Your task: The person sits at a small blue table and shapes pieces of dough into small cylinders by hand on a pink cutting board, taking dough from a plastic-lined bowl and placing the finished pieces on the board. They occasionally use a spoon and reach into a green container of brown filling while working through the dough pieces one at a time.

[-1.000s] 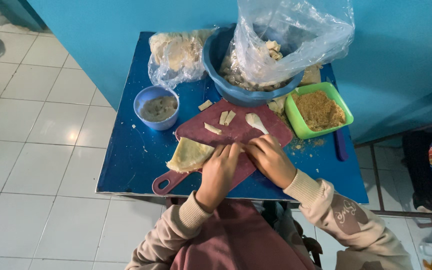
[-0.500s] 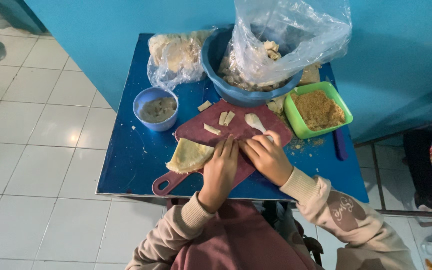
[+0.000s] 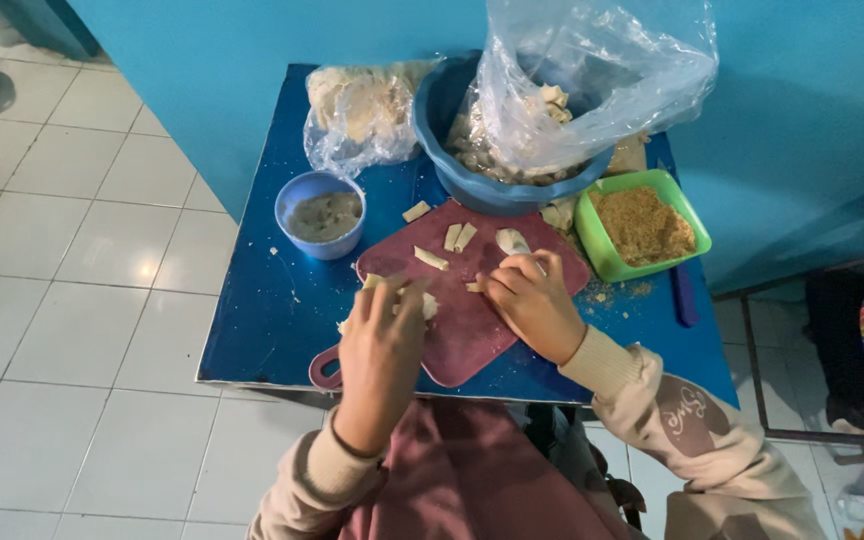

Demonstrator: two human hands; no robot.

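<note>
Blue table (image 3: 252, 320) w/ maroon cutting board (image 3: 472, 330) at centre; left hand (image 3: 382, 345) grips a pale wrapper sheet (image 3: 430, 305) at board's 9 o'clock; right hand (image 3: 532, 300) pinches a small dough roll (image 3: 474, 287) at 12; green crumb tub (image 3: 642, 225) at 2.

Both hands over the maroon cutting board (image 3: 472, 330) on the blue tabletop (image 3: 262, 320): the left hand (image 3: 382, 345) covers a pale wrapper (image 3: 430, 305), the right hand (image 3: 532, 300) rests fingers-down beside it. Rolled pieces (image 3: 430, 258) lie ahead, near a small blue bowl (image 3: 322, 215) and green tub (image 3: 642, 225).
</note>
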